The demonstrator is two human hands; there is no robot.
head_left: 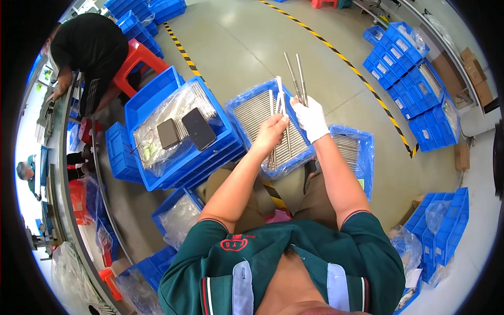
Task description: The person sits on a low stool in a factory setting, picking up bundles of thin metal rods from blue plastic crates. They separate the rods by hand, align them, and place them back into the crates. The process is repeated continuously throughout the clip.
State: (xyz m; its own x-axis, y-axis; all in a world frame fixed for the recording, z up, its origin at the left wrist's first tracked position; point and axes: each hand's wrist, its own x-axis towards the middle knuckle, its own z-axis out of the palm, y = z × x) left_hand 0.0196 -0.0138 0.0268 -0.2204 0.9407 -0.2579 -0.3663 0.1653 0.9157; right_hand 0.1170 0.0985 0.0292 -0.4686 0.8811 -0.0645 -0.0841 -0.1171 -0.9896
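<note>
My left hand [271, 132] is bare and closed on a bundle of thin metal rods [279, 100] that stick out above and below the fist. My right hand [311, 118] wears a white glove and pinches two longer metal rods [295, 73] that point up and away. Both hands hover over a blue bin [247, 107] lined with clear plastic and filled with rows of the same rods, resting on my lap. A second blue bin of rods [362, 152] lies just to the right of my right forearm.
To my left a stack of blue bins [157, 97] holds a plastic bag with two dark phones [198, 128] on top. More blue bins stand at the far right [415, 84] and lower right [446, 226]. A person in black bends over a bench beside a red stool [137, 59].
</note>
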